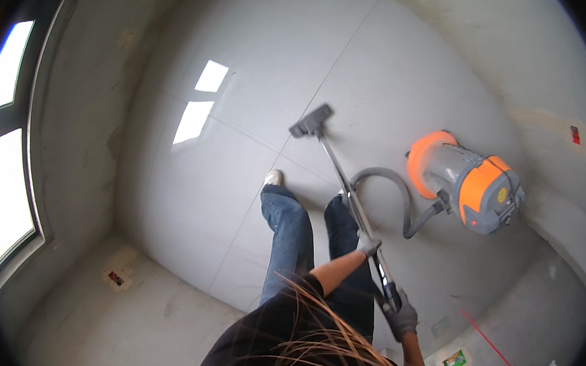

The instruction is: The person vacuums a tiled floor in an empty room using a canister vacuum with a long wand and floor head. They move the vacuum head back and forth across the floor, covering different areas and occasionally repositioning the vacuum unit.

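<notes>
A vacuum cleaner's metal tube point(341, 170) slants across in front of my legs. My left hand point(368, 245), in a light grey glove, is closed around the tube partway up. Lower down in the picture, my right hand point(403, 318), in a dark grey glove, grips the grey handle end point(388, 292). At the tube's far end the dark grey floor nozzle point(311, 120) rests on the tiles. From the orange and grey vacuum cleaner point(470, 184) on my right, a ribbed grey hose point(402, 185) curves toward the tube. Part of the hose's run is hidden behind the tube and my legs.
Grey glossy tiles point(262, 62) with thin dark joints cover the floor. My shoe point(274, 177) stands by one joint. Bare plaster walls surround it, with a window point(3, 192) at left. A red wire point(485, 338) and a green-fronted wall recess point(454, 361) are at lower right.
</notes>
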Motion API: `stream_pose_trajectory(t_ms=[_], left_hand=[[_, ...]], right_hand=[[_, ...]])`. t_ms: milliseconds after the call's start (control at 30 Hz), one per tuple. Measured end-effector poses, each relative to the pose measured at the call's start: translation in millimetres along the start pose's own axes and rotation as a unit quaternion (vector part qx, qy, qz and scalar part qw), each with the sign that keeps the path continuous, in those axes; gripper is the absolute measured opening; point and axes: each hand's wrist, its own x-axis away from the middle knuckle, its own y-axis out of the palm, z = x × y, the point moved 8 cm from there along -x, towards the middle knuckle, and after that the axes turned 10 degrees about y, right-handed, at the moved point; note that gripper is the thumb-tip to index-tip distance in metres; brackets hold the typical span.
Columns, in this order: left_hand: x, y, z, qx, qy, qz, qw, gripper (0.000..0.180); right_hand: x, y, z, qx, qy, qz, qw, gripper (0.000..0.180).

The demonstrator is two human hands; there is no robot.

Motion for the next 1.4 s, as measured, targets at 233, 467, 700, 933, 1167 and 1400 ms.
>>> stream_pose_trajectory(t_ms=[233,467,700,933,1167,1400], left_hand=[[-105,-97,65,0.067,0.105,0.178,0.976,0.086],[-295,-332,229,0.163,0.176,0.232,0.943,0.069],[-295,-187,155,0.190,0.077,0.130,0.970,0.069],[-91,22,87,0.110,-0.101,0.008,0.989,0.075],[-88,-11,119,0.257,-0.083,-0.112,0.956,0.016],[-83,-49,122,0.225,-0.153,-0.224,0.936,0.010]], right_hand=[[-90,-15,-103,-0.169,-0.114,0.022,0.979,0.068],[-253,-72,-434,-0.126,-0.189,-0.015,0.974,0.067],[-236,-76,-257,-0.203,-0.114,-0.037,0.972,0.065],[-77,-79,-9,-0.198,0.026,-0.065,0.978,0.070],[-175,-254,94,-0.161,0.130,0.478,0.854,0.077],[-333,-307,172,-0.171,0.281,0.420,0.846,0.074]])
